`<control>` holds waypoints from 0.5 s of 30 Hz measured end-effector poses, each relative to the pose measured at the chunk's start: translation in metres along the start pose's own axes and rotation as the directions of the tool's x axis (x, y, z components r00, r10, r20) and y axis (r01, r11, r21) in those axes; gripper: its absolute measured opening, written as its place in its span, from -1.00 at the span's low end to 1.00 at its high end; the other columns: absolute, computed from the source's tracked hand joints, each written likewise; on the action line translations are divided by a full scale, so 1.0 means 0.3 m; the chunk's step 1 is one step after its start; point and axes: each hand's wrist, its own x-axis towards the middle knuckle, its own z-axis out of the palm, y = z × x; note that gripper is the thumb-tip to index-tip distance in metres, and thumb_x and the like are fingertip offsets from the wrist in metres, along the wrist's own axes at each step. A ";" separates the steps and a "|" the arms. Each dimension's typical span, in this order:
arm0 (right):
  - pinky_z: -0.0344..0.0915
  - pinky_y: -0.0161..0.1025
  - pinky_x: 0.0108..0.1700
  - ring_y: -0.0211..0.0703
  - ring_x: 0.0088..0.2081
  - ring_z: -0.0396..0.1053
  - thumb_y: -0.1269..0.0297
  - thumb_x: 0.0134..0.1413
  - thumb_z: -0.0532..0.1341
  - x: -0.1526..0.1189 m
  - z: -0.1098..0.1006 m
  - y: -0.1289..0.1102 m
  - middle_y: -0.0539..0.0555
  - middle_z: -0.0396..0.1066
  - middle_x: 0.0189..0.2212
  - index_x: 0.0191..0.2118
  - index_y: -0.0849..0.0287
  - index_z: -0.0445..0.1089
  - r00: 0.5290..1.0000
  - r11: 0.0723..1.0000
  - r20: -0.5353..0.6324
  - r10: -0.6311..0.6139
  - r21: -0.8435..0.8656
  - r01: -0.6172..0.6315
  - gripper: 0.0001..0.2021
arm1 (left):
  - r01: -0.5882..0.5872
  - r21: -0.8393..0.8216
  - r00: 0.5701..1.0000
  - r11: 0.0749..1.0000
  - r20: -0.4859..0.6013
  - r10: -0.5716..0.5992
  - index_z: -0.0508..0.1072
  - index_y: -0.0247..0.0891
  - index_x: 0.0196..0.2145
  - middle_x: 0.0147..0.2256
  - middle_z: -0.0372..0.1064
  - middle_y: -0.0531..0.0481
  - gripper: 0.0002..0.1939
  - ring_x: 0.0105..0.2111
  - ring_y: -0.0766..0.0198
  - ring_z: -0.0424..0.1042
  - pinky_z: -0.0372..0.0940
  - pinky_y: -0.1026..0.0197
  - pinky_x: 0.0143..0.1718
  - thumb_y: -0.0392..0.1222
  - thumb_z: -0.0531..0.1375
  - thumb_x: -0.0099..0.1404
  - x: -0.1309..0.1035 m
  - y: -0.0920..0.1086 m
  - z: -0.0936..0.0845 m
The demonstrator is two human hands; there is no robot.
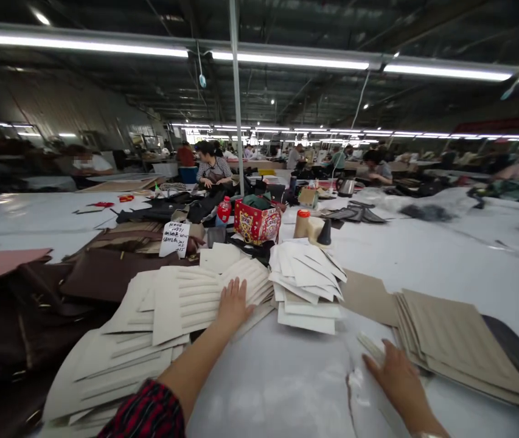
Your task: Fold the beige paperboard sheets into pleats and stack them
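Note:
My left hand (235, 305) lies flat with fingers stretched on a fanned row of off-white card pieces (198, 298). More cream card sheets (108, 371) overlap in a stack below it, towards me. Just right of that hand stands an uneven pile of white card pieces (307, 274). My right hand (398, 374) is low over the table, thumb apart from the fingers. Beside its fingertips lies a thin pale strip (371, 348), partly hidden under the hand. Close to its right, grey-beige cardboard sheets (464, 340) lie fanned.
Dark brown leather-like bags (95, 274) fill the left side. Behind the cards stand a red patterned box (257, 222), a red-labelled bottle (223, 212), a handwritten note (174, 239) and a black cone (325, 232). A pole (236, 97) rises behind. Co-workers (213, 167) sit farther back.

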 end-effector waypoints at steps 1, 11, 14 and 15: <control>0.21 -0.01 -0.09 0.16 -0.12 0.29 0.01 -0.10 0.01 0.005 -0.013 -0.034 0.33 0.33 -0.17 -0.08 0.33 0.26 1.000 0.998 0.013 -0.020 -0.051 0.021 -0.47 | 0.001 -0.001 0.999 1.000 0.045 -0.001 -0.03 -0.41 0.16 0.17 -0.09 -0.38 -0.28 0.16 -0.09 -0.06 -0.06 -0.10 0.09 0.02 0.09 0.16 0.021 -0.014 0.006; 0.16 0.02 0.00 0.15 -0.05 0.25 -0.02 -0.03 -0.03 -0.133 -0.050 -0.086 0.30 0.24 -0.05 -0.10 0.28 0.27 0.984 0.984 -0.019 -0.176 0.014 0.176 -0.50 | -0.074 0.033 0.984 0.997 0.167 0.068 0.03 -0.32 0.15 0.20 -0.15 -0.33 -0.31 0.18 -0.15 -0.15 -0.08 -0.23 0.06 0.13 0.03 0.18 0.015 -0.039 -0.083; 0.15 0.07 0.01 0.17 -0.06 0.25 -0.03 -0.04 0.00 -0.131 -0.084 -0.076 0.29 0.27 -0.09 -0.11 0.27 0.27 0.989 0.986 -0.025 -0.147 0.073 0.148 -0.51 | -0.135 0.087 0.976 0.987 0.183 0.117 0.02 -0.25 0.17 0.21 -0.20 -0.31 0.00 0.19 -0.22 -0.27 -0.29 -0.31 0.08 0.15 0.29 -0.16 -0.082 -0.091 -0.158; 0.16 0.06 0.01 0.15 -0.06 0.26 -0.02 -0.04 0.02 -0.127 -0.108 -0.083 0.29 0.29 -0.11 -0.12 0.26 0.28 0.990 0.984 -0.019 -0.142 0.109 0.144 -0.53 | -0.154 0.148 0.973 0.977 0.194 0.124 0.04 -0.26 0.16 0.20 -0.16 -0.34 0.02 0.18 -0.24 -0.23 -0.28 -0.32 0.08 0.07 0.34 -0.22 -0.118 -0.119 -0.178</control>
